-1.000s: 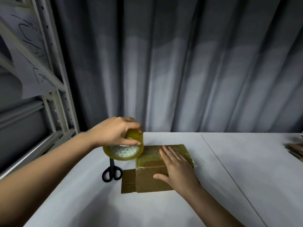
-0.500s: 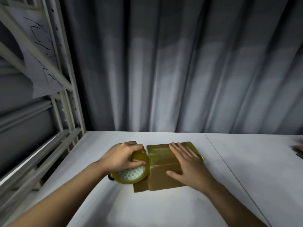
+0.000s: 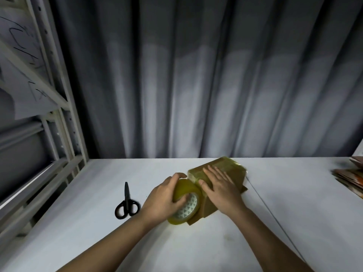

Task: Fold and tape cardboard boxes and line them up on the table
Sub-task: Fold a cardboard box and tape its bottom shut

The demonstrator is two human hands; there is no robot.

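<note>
1. The small brown cardboard box (image 3: 222,169) is looking matt, glossy where tape's wrapping it.
2. The yellowish translucent plastic tape roll (image 3: 185,201) is shining.
3. The grey pleated cloth curtain (image 3: 196,75) is hanging soft, and the white table (image 3: 196,242) is looking smooth and matt.

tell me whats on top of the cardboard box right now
The right hand lies flat on the cardboard box, over yellowish tape. The box top beneath the palm is covered.

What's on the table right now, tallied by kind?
Cardboard box: 1
Tape roll: 1
Scissors: 1
Stack of flat cardboard: 1, sheets uncountable
Total: 4
</note>
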